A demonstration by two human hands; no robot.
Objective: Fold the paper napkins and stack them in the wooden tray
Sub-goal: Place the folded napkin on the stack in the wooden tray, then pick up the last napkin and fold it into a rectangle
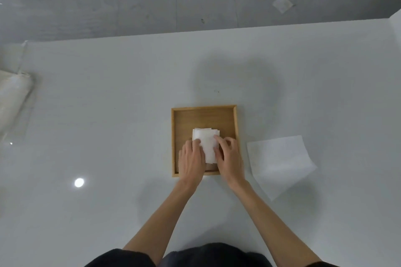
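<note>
The grip is seen on both sides of the folded napkin stack (pixel 206 144): the left hand (pixel 192 158) is laid flat against its left edge, the right hand (pixel 230 158) is curled along its right edge, fingertips pressed on the paper. The stack is held inside the wooden tray (pixel 235 123), toward its near half. The tray is set on the white table (pixel 108 115). An unfolded napkin (pixel 280 162) is spread just right of the tray.
</note>
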